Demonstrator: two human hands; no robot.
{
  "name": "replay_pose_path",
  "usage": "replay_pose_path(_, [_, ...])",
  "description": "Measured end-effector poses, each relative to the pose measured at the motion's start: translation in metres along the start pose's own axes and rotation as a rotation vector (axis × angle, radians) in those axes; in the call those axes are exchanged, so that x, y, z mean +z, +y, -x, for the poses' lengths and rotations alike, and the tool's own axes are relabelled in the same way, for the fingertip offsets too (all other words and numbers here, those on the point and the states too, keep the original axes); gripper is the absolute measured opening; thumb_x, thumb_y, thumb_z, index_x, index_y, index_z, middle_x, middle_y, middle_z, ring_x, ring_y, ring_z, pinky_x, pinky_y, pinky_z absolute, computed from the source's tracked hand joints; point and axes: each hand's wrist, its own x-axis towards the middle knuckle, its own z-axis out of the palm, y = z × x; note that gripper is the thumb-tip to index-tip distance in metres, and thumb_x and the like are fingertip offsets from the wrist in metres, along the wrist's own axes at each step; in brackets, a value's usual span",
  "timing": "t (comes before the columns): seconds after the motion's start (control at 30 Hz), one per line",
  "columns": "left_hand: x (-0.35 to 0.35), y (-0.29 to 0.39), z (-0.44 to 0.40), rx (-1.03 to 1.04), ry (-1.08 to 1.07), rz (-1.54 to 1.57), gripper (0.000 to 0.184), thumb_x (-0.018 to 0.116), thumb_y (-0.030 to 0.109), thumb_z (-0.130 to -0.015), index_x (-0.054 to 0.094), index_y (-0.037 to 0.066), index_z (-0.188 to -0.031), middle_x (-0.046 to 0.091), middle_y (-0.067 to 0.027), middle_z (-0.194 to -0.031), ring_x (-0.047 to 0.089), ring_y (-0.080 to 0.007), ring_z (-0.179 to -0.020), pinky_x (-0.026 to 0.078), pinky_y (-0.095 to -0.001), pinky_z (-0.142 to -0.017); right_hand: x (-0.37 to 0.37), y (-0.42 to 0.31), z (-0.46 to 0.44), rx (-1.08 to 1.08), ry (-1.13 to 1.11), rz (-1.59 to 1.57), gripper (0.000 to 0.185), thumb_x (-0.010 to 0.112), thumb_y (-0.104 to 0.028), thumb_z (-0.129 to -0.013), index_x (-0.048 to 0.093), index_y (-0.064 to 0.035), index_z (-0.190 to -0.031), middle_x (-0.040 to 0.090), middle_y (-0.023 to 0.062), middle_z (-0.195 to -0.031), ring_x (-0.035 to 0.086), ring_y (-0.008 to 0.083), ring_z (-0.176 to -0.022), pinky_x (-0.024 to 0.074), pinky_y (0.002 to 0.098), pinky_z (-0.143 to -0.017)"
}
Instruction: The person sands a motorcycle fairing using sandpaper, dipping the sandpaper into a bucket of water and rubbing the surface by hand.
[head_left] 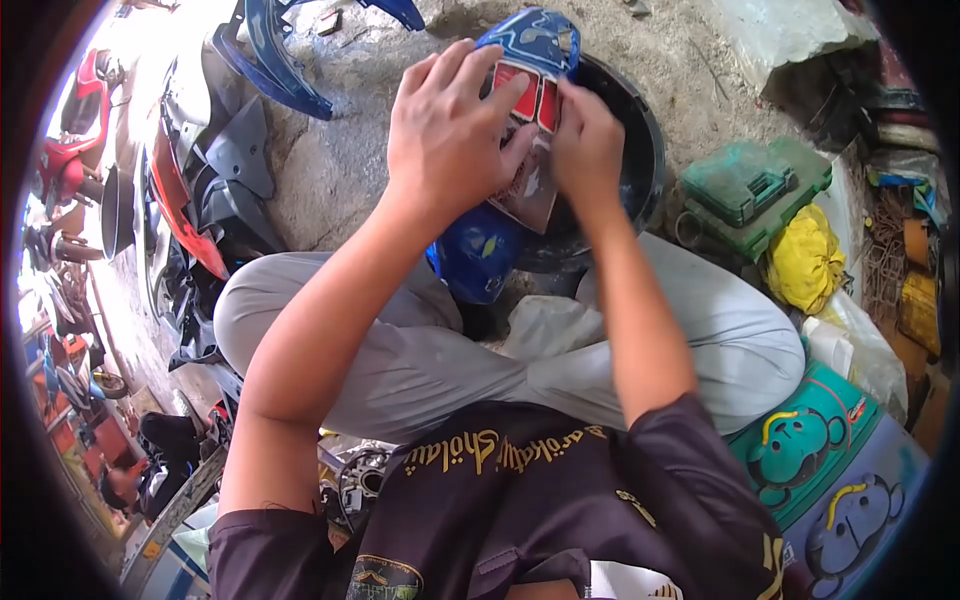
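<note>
A blue plastic panel with pale swirls and a red and dark sticker sheet lie over a round black basin. My left hand rests on the sheet's left side, fingers spread over the red part. At the sheet's right edge, my right hand is closed with its fingers bent together, slightly blurred; it touches the red part's edge, and what it pinches is hidden. Below the sheet, another blue glossy part shows between my crossed legs.
Blue curved fairings lie at the upper left, with dark and red panels along the left. To the right are a green toolbox, a yellow bag and a teal mat. Clear plastic lies by my legs.
</note>
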Motion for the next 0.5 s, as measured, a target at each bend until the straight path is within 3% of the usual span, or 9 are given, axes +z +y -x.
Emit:
replay_pose_path(0.03, [-0.001,0.001,0.003,-0.007,-0.017,0.004,0.042,0.087,0.036,-0.081,0.081,0.018,-0.119,0.070,-0.0099,-0.137,0.063,-0.0325,-0.133,0.048,-0.0484,-0.109,-0.003,-0.007,-0.014,0.069,-0.037,-0.025,0.030,0.053,-0.004,-0.104,0.076,0.0033,-0.123,0.075,0.0291,-0.110,0.073,0.0483,-0.103,0.0588,0.0496,-0.090])
replay_pose_path(0.17, [0.000,0.000,-0.001,-0.011,-0.002,0.008,0.042,0.087,0.036,-0.082,0.080,0.018,-0.119,0.069,-0.0092,-0.138,0.062,-0.0323,-0.134,0.048,-0.0482,-0.108,-0.013,-0.031,0.031,-0.020,0.020,-0.095,0.029,0.053,-0.005,-0.105,0.075,0.0029,-0.124,0.074,0.0294,-0.120,0.072,0.0476,-0.113,0.0585,0.0491,-0.096])
replay_pose_path(0.2, [0.000,0.000,0.000,-0.014,-0.002,0.008,0.043,0.087,0.036,-0.082,0.080,0.018,-0.119,0.069,-0.0092,-0.138,0.062,-0.0323,-0.134,0.048,-0.0482,-0.109,-0.020,-0.038,0.048,0.063,-0.059,-0.051,0.028,0.054,-0.003,-0.105,0.074,0.0027,-0.125,0.073,0.0293,-0.125,0.071,0.0474,-0.118,0.0578,0.0491,-0.098])
replay_pose_path(0.3, [0.001,0.000,0.001,-0.017,-0.004,0.009,0.043,0.085,0.037,-0.081,0.080,0.016,-0.119,0.069,-0.0112,-0.136,0.061,-0.0327,-0.134,0.046,-0.0486,-0.112,-0.013,-0.025,0.021,-0.039,-0.005,-0.059,0.028,0.055,-0.002,-0.104,0.075,0.0022,-0.124,0.074,0.0294,-0.119,0.073,0.0476,-0.112,0.0584,0.0501,-0.095])
replay_pose_path(0.37, [0.000,0.002,0.003,-0.011,-0.023,0.021,0.044,0.083,0.037,-0.081,0.080,0.014,-0.119,0.069,-0.0124,-0.135,0.060,-0.0329,-0.134,0.045,-0.0490,-0.113,-0.004,-0.002,-0.013,-0.023,-0.026,0.012,0.029,0.055,-0.003,-0.102,0.075,0.0035,-0.121,0.074,0.0284,-0.106,0.073,0.0487,-0.099,0.0584,0.0523,-0.086])
replay_pose_path(0.43, [-0.002,0.000,0.002,-0.018,-0.037,0.035,0.044,0.083,0.037,-0.081,0.080,0.014,-0.119,0.068,-0.0128,-0.136,0.060,-0.0330,-0.135,0.045,-0.0494,-0.113,-0.009,-0.004,-0.009,-0.013,-0.070,0.076,0.028,0.056,-0.003,-0.103,0.075,0.0037,-0.123,0.074,0.0288,-0.112,0.074,0.0477,-0.105,0.0590,0.0505,-0.090])
replay_pose_path(0.5, [0.000,0.000,0.002,-0.009,-0.013,0.018,0.043,0.084,0.037,-0.082,0.080,0.015,-0.119,0.069,-0.0118,-0.136,0.060,-0.0328,-0.135,0.045,-0.0493,-0.112,-0.015,-0.024,0.030,-0.009,-0.020,-0.068,0.029,0.055,-0.003,-0.106,0.075,0.0030,-0.126,0.074,0.0293,-0.119,0.074,0.0460,-0.113,0.0587,0.0485,-0.096])
